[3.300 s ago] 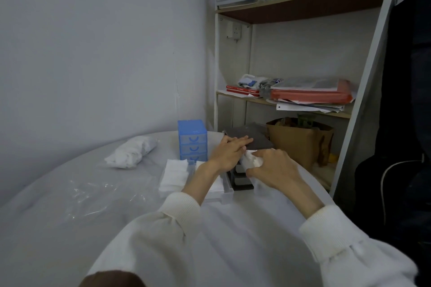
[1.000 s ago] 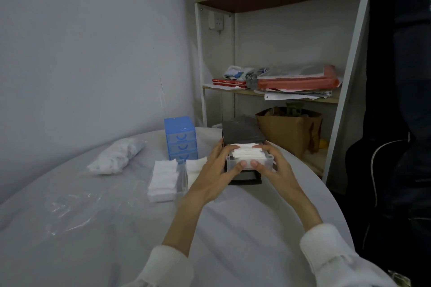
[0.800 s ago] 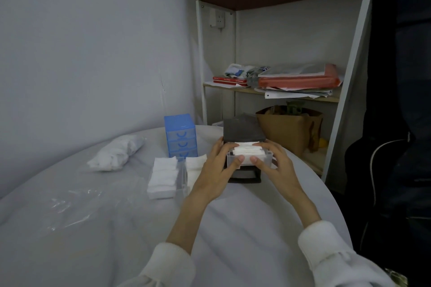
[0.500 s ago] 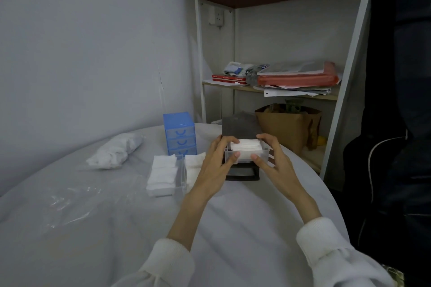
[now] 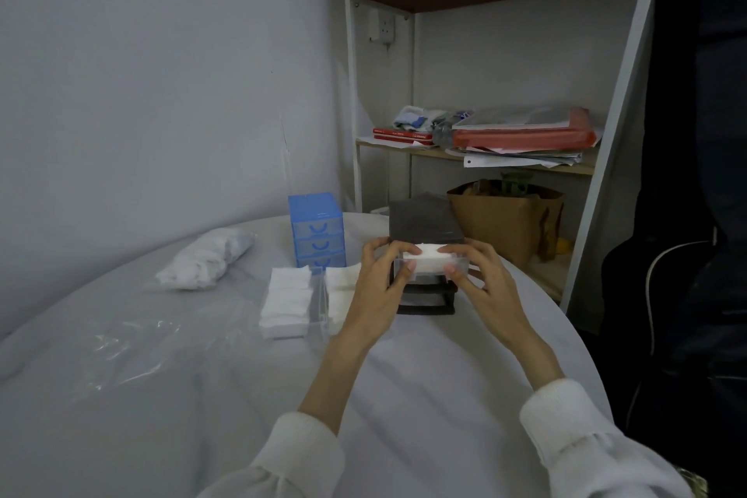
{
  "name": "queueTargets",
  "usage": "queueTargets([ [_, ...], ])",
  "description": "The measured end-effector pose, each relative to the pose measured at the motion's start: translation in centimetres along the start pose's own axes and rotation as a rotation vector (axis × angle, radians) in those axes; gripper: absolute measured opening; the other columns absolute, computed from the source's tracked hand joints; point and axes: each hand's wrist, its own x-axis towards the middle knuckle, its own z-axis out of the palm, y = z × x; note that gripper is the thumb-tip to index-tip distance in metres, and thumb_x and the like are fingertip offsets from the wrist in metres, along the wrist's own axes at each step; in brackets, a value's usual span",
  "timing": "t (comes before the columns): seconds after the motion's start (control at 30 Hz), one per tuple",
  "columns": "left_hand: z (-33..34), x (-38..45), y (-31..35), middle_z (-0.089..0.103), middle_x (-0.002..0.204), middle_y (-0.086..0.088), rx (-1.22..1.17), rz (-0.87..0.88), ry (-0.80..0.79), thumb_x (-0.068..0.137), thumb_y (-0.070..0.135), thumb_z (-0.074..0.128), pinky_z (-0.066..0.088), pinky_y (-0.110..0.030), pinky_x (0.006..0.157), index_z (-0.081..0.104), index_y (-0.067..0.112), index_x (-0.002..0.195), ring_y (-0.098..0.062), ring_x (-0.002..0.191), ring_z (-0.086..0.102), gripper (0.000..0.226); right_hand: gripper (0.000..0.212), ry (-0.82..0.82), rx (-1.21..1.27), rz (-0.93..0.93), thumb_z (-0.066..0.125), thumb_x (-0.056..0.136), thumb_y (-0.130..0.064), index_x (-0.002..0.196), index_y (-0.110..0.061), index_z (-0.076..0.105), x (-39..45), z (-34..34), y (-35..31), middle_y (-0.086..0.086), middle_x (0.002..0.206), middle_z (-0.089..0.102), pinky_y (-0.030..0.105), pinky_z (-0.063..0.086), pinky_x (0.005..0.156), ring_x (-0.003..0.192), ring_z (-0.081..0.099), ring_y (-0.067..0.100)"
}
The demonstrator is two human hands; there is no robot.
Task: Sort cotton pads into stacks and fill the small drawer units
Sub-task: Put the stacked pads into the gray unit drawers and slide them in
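At the frame's centre, your left hand (image 5: 380,279) and right hand (image 5: 483,281) have their fingers clamped on either side of a clear drawer (image 5: 430,269) packed with cotton pads (image 5: 429,255), partway into the dark drawer unit (image 5: 422,220). Loose pad stacks (image 5: 285,301) lie left on the tabletop (image 5: 202,396), before the blue drawer unit (image 5: 316,228).

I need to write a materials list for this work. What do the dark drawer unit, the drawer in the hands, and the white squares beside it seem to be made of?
Dark drawer unit: probably matte plastic, dark with a moulded frame.
Drawer: clear glossy plastic, since the white pads show through its front.
White squares: soft cotton-like fibre, matte, stacked in layers.
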Motion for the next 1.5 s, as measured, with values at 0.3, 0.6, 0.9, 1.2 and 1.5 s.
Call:
queueTargets([
  [0.3,0.5,0.1,0.4,0.045,0.126,-0.008,0.104,0.002,0.136,0.095,0.017,0.051,0.030,0.008,0.079,0.064,0.016,0.108,-0.009,0.106,0.044,0.018,0.017,0.123,-0.059,-0.051,0.058,0.090,-0.023,0.105,-0.028,0.052,0.0,1.0,-0.5,0.002,0.120,0.050,-0.001,0.040,0.069,0.102,0.048,0.009],
  [0.6,1.1,0.1,0.6,0.054,0.122,-0.006,0.014,-0.049,0.272,0.091,0.011,0.058,0.046,-0.012,0.085,0.047,0.015,0.120,-0.014,0.108,0.052,0.032,0.036,0.207,-0.034,0.008,0.064,0.086,-0.025,0.115,-0.015,0.044,0.1,1.2,-1.5,0.000,0.114,0.054,0.001,0.040,0.067,0.097,0.051,0.009],
  [0.9,1.1,0.2,0.0,0.054,0.119,-0.004,0.129,-0.055,0.305,0.088,-0.001,0.057,0.051,-0.032,0.093,0.051,0.018,0.123,-0.017,0.108,0.057,0.039,0.040,0.250,-0.112,0.019,0.065,0.087,-0.023,0.120,-0.012,0.047,0.3,1.6,-2.1,0.004,0.122,0.055,0.019,0.041,0.072,0.099,0.056,0.016],
  [1.2,0.9,0.4,-0.4,0.051,0.134,-0.004,0.120,-0.057,0.232,0.089,-0.006,0.050,0.041,-0.027,0.104,0.044,0.016,0.136,-0.017,0.122,0.050,0.052,0.040,0.258,-0.165,0.061,0.067,0.085,-0.018,0.119,-0.009,0.047,1.1,1.9,-2.9,0.008,0.120,0.057,0.026,0.047,0.077,0.104,0.056,0.022],
  [1.5,-2.7,-0.5,-1.8,0.048,0.136,-0.006,0.476,-0.292,0.011,0.096,0.015,0.047,0.036,-0.036,0.104,0.046,0.018,0.134,-0.024,0.123,0.045,0.039,0.018,0.290,-0.250,0.187,0.064,0.085,-0.006,0.100,-0.006,0.055,-1.6,2.9,-3.3,0.010,0.097,0.058,0.020,0.038,0.066,0.080,0.050,0.015],
])
